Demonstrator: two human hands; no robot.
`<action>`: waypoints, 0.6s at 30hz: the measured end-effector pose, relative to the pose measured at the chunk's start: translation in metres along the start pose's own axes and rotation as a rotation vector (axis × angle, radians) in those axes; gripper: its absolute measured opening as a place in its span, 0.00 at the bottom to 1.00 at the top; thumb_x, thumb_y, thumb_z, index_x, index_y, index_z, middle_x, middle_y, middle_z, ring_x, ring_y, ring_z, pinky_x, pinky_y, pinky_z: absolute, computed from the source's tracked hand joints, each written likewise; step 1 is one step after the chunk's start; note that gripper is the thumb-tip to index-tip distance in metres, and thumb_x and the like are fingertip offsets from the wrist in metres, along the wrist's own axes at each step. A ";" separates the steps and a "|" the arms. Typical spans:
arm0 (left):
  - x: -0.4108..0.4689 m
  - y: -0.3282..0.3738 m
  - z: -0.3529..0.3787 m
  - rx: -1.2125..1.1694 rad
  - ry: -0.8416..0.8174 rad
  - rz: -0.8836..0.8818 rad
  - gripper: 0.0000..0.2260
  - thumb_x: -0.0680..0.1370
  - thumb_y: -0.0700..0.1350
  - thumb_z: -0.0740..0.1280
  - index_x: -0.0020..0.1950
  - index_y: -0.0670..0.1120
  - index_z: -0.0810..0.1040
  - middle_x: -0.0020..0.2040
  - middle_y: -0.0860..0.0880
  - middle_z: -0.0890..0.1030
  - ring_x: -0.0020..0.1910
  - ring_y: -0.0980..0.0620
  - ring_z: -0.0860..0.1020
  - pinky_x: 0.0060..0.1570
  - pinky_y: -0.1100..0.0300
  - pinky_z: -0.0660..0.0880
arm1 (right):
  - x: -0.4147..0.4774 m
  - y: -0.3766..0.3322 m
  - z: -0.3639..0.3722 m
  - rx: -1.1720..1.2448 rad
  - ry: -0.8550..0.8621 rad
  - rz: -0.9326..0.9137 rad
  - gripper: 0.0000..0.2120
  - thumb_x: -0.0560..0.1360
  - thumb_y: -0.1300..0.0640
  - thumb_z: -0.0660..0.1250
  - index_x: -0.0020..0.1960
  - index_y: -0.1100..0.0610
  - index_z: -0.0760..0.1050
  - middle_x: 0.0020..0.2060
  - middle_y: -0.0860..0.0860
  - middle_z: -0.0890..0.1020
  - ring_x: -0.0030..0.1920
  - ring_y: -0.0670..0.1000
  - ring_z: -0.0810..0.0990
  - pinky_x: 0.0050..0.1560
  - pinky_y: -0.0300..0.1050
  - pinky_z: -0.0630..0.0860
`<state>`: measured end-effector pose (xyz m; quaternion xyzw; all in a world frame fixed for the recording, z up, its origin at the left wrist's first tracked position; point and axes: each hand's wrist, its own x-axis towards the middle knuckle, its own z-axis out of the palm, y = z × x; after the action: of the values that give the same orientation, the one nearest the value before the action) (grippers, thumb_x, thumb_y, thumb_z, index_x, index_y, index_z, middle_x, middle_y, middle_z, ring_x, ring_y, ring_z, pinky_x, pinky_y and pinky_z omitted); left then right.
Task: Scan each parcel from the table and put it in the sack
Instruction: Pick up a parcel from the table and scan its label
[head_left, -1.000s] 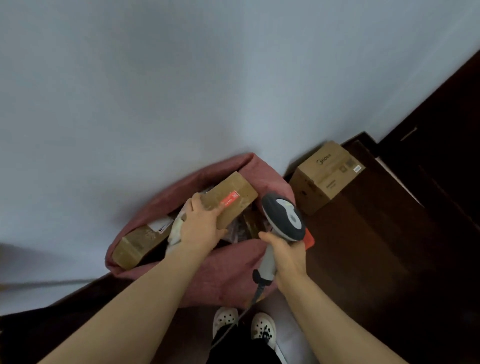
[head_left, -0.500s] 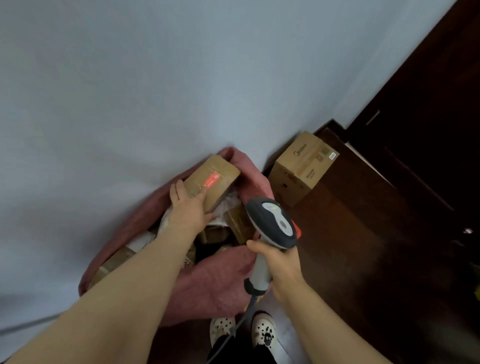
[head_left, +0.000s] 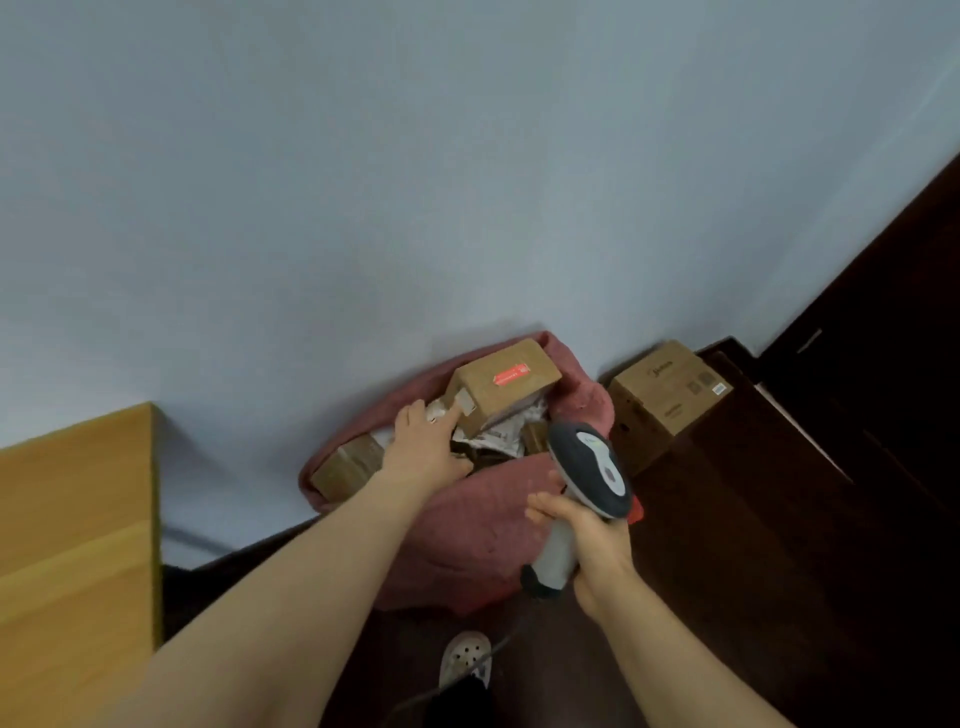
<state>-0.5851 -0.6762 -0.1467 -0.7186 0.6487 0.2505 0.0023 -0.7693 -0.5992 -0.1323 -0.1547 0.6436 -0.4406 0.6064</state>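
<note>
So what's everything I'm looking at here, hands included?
sack: one, pinkish red, on the floor against the wall, mouth open
parcel with red label: one, brown, on top of the sack's contents, far side
lower parcels: at least two, brown, deeper in the sack
plastic mailers: count unclear, whitish grey, in the sack under the labelled parcel
cardboard box: one, brown, on the floor right of the sack
scanner: one, grey and white, corded, over the sack's right edge
table: one, light wood, far left
shoe: one, white, bottom centre
left hand: one, straight fingers touching the labelled parcel's near corner
right hand: one, grips the scanner's handle
</note>
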 end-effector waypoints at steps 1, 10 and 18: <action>-0.025 -0.004 -0.002 0.003 0.024 -0.012 0.35 0.74 0.56 0.68 0.77 0.56 0.55 0.74 0.39 0.57 0.75 0.39 0.53 0.71 0.46 0.59 | -0.016 0.008 -0.001 -0.001 -0.065 0.008 0.12 0.70 0.70 0.72 0.53 0.63 0.80 0.38 0.57 0.86 0.40 0.56 0.85 0.49 0.54 0.80; -0.256 -0.109 -0.014 0.044 0.132 -0.327 0.37 0.76 0.57 0.66 0.78 0.48 0.52 0.74 0.42 0.62 0.73 0.40 0.60 0.71 0.46 0.59 | -0.175 0.099 0.051 -0.193 -0.519 0.068 0.03 0.74 0.69 0.69 0.47 0.64 0.79 0.26 0.57 0.78 0.25 0.51 0.77 0.27 0.43 0.77; -0.437 -0.270 -0.047 -0.055 0.294 -0.718 0.35 0.78 0.59 0.63 0.78 0.47 0.52 0.75 0.44 0.62 0.73 0.42 0.61 0.72 0.46 0.59 | -0.325 0.186 0.159 -0.361 -0.884 0.195 0.03 0.75 0.67 0.69 0.42 0.64 0.77 0.24 0.57 0.74 0.23 0.53 0.72 0.27 0.46 0.71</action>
<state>-0.3302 -0.2419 -0.0340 -0.9281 0.3422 0.1453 -0.0225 -0.4905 -0.3159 -0.0435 -0.3686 0.4021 -0.1550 0.8237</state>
